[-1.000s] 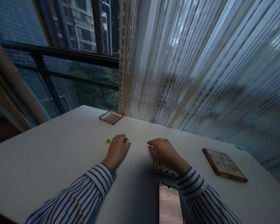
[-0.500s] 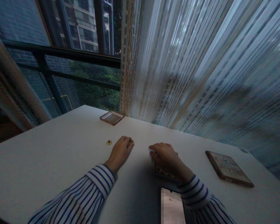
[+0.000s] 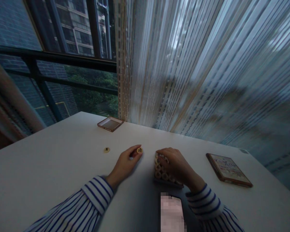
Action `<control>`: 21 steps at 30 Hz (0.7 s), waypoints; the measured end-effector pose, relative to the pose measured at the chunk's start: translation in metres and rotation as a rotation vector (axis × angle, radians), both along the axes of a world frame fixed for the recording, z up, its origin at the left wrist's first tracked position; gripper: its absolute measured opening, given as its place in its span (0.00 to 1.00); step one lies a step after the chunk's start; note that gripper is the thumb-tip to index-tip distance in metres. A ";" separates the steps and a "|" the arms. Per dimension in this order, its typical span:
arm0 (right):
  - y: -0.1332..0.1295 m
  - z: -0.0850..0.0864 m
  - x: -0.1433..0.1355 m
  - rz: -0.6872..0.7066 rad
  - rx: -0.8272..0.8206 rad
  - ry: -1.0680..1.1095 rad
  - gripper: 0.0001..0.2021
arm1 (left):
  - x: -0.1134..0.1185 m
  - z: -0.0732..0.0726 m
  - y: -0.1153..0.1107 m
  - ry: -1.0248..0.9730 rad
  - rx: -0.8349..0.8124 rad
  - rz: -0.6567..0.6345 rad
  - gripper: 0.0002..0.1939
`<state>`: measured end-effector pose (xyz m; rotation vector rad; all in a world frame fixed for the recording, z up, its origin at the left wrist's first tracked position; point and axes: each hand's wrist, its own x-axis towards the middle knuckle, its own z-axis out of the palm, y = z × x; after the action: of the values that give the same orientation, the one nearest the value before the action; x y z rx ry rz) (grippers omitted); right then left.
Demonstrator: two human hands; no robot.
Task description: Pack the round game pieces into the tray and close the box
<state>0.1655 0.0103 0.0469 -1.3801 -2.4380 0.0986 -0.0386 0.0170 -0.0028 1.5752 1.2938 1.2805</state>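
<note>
In the middle of the table, my left hand (image 3: 125, 162) pinches a round Chinese chess piece (image 3: 140, 150) between thumb and fingertips, its marked face showing. Another chess piece (image 3: 106, 149) lies flat on the white table, left of that hand. My right hand (image 3: 175, 162) reaches over a square box (image 3: 168, 185) filled with rows of round chess pieces (image 3: 164, 176). Its fingers curl over the box's far part and its thumb rests among the pieces. Whatever those fingers grip is hidden, and the hand covers much of the box's right side.
A shallow open tray-like lid (image 3: 110, 124) lies near the back edge. A flat brown-edged case (image 3: 229, 169) with a printed top lies at the right. A phone (image 3: 172, 212) sits in front of the box. Behind the table hangs a string curtain (image 3: 159, 80).
The left hand has turned and lifted the chess piece so that its face shows. My right hand has shifted, uncovering more of the box's pieces. The view has swung slightly right.
</note>
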 end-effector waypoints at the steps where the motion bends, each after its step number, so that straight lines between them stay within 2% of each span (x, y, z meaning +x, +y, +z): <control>1: 0.000 0.001 0.002 0.009 0.010 0.017 0.12 | 0.003 0.003 -0.002 -0.052 -0.030 -0.035 0.22; 5: 0.000 0.006 0.008 0.037 0.044 0.055 0.12 | 0.015 0.014 -0.008 -0.215 -0.145 -0.140 0.24; 12: -0.003 0.014 0.014 0.072 0.072 0.161 0.12 | 0.038 0.026 -0.005 -0.330 -0.233 -0.268 0.27; 16: -0.002 0.019 0.021 0.055 0.080 0.166 0.12 | 0.053 0.034 0.002 -0.375 -0.249 -0.346 0.24; 21: -0.001 0.027 0.033 -0.027 0.122 0.173 0.10 | 0.070 0.050 0.011 -0.366 -0.262 -0.368 0.18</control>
<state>0.1980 0.0090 0.0736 -1.2955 -2.2444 0.0583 0.0316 0.0279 0.0471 1.2506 0.8550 1.0552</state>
